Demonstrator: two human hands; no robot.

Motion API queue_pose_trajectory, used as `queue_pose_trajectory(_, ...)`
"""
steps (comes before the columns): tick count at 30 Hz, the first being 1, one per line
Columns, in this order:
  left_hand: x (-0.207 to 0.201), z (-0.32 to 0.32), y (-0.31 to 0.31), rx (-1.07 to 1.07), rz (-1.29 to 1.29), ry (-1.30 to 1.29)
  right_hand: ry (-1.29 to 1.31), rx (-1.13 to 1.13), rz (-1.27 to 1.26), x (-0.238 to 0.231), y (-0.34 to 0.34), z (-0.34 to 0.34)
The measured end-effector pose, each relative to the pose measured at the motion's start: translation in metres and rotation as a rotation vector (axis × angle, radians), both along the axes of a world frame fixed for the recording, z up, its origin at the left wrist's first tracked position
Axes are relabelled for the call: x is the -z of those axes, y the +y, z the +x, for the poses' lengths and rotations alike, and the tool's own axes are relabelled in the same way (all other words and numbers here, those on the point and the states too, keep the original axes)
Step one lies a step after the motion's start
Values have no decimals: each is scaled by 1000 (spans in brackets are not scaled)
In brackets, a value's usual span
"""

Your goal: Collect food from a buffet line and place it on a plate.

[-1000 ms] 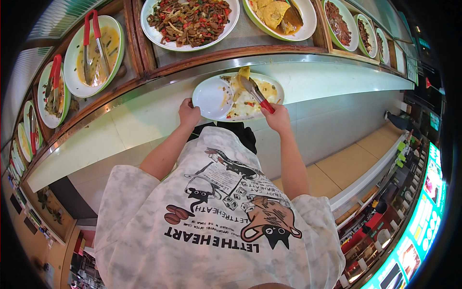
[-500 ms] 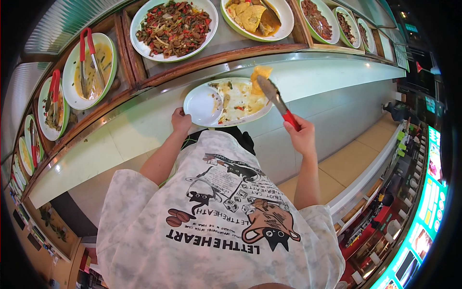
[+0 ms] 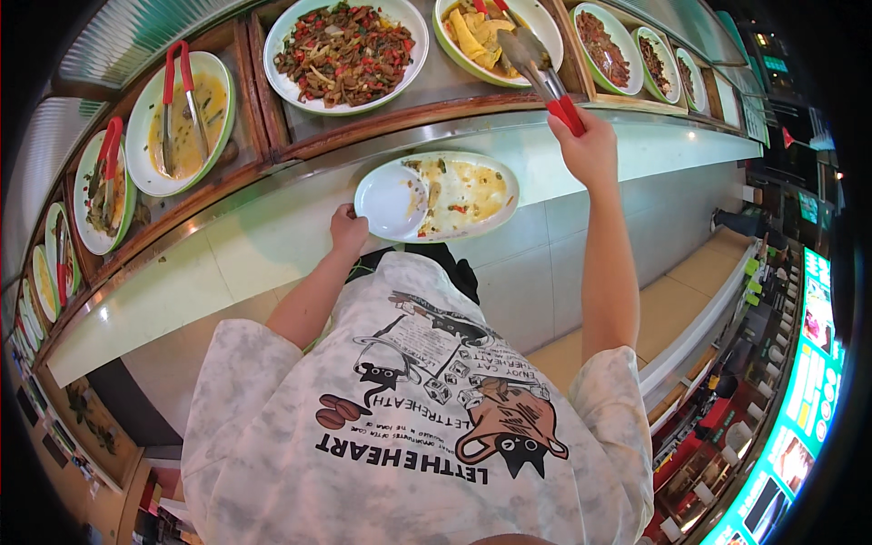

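My left hand (image 3: 349,227) pinches the left rim of a white divided plate (image 3: 385,202) with a green edge. Sauce and food scraps smear the plate's larger right compartment; the round left one is mostly bare. My right hand (image 3: 589,150) is closed around the red handles of metal tongs (image 3: 538,71). The tongs' tips reach into a bowl of yellow pieces in sauce (image 3: 472,41) on the far counter, against the pieces. Whether the tips grip a piece is hard to make out.
Beside that bowl is a large dish of chopped meat and red peppers (image 3: 350,59). Left of it, a dish of yellowish soup (image 3: 195,127) holds other tongs. More dishes line the wooden-framed counter (image 3: 309,145) both ways. A white ledge (image 3: 627,159) runs below it.
My right hand has moved up and away from the plate to the bowl with the tongs. The yellow piece they held over the plate is gone from there. My left hand still holds the plate.
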State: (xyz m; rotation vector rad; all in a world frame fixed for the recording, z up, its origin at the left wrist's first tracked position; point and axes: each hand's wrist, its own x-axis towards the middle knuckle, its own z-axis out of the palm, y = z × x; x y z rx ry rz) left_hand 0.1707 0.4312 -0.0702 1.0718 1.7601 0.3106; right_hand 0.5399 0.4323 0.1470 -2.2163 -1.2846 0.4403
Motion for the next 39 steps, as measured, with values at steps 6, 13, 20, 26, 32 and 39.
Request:
queue_pose_trajectory(6, -25, 21, 11, -20, 18, -50, 216, -55, -212, 20, -103, -25)
queue_pose_trajectory(13, -26, 23, 7, -16, 19, -16, 278, 37, -533, 87, -133, -105)
queue_pose_trajectory(20, -31, 19, 13, 25, 75, 41, 316, 67, -543, 93, -125, -127)
queue_pose_trajectory(26, -23, 18, 17, 65, 57, 64, 378, 102, -476, 102, -137, -128)
queue_pose_trajectory(32, -6, -6, 16, 70, 75, -14, 705, 243, -246, 92, -148, -128)
queue_pose_trajectory(39, -22, -15, 34, 146, 134, 50, 681, 248, 26, 46, -71, -86)
